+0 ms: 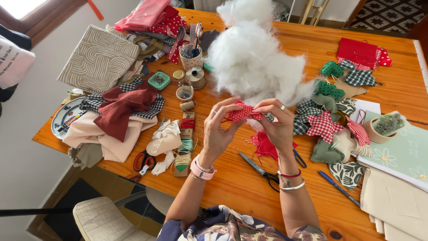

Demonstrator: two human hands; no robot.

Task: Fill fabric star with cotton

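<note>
Both hands are up over the wooden table (249,187), close together w/ fingertips pinched on a small red polka-dot fabric piece (243,112), held mid-air approx. centre of view. Left hand (219,129) grips it from 9 o'clock, right hand (275,122) from 3 o'clock. A big clump of white stuffing (254,58) sits just behind the piece, at 12 o'clock. Black scissors (258,169) lie at 6 o'clock under the hands; red-handled scissors (143,161) at 8 o'clock. Sewn fabric stars (323,126) in red, green & check lie at 3 o'clock. A blue pen (339,187) at 4 o'clock. Folded fabrics (116,120) heap at 9 o'clock.
</note>
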